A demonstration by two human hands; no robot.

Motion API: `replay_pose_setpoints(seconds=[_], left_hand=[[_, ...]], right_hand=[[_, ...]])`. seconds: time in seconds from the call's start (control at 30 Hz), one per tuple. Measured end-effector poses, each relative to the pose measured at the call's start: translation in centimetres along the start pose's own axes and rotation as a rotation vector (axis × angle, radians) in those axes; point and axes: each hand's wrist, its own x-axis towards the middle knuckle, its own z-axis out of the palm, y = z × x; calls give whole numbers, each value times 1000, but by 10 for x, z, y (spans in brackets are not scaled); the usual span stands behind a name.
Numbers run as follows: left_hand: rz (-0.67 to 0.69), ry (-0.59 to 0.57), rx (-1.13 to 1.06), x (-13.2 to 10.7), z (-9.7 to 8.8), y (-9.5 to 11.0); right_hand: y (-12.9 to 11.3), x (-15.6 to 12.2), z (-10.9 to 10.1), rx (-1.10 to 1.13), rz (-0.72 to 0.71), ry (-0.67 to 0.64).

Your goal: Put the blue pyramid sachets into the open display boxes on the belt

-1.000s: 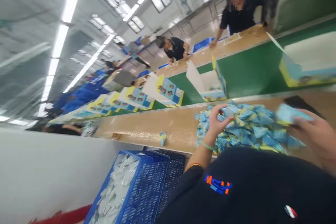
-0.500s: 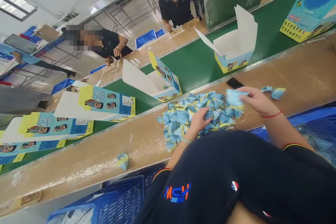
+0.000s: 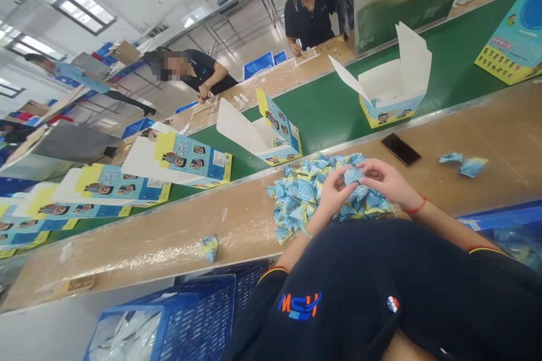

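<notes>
Over a heap of small blue-and-yellow packets [image 3: 298, 194], my two hands meet around one blue packet [image 3: 353, 175]. My left hand [image 3: 333, 192] curls round its left side with thumb and fingers. From the other side my right hand [image 3: 383, 180] pinches it with its fingertips. The heap lies on the brown worktop [image 3: 165, 234] right in front of my body, and my forearms cover part of it. Two loose packets [image 3: 473, 167] lie to the right of the heap, and a single packet [image 3: 209, 248] lies far to the left.
A phone [image 3: 401, 149] lies behind my right hand. Printed cartons with raised flaps, such as an open carton [image 3: 392, 104], line the green belt [image 3: 322, 118]. Blue crates [image 3: 199, 310] stand below the front edge. Two co-workers [image 3: 311, 11] sit across the belt; another person walks behind.
My right hand has swung left from beside the phone, bringing a packet to my left hand. The phone now shows fully. The camera view has shifted, so the scene sits further right.
</notes>
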Motion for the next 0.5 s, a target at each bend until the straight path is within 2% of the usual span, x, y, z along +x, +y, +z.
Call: replay_pose_setpoints(seconds=[0.1, 0.17, 0.2, 0.23, 0.27, 0.33, 0.37, 0.43, 0.5], left_hand=[[45, 61, 152, -3, -4, 3], [46, 49, 256, -6, -8, 6], [36, 31, 275, -7, -11, 9], [30, 27, 271, -8, -15, 12], [33, 47, 251, -9, -20, 15], [65, 173, 200, -8, -34, 22], [86, 265, 182, -8, -43, 24], [116, 452, 165, -9, -63, 25], [122, 595, 159, -11, -80, 23]], right_hand=[[-4, 4, -2, -246, -137, -76], [-14, 6, -9, -378, -214, -150], [-20, 6, -13, -413, -245, -144], [-28, 4, -17, -433, -271, -78], [-37, 2, -21, -438, -291, 64], [-55, -3, -29, -429, -328, 424], [-63, -6, -33, -437, -352, 522], [-77, -10, -41, -471, -411, 532], [-86, -12, -47, -488, -476, 474]])
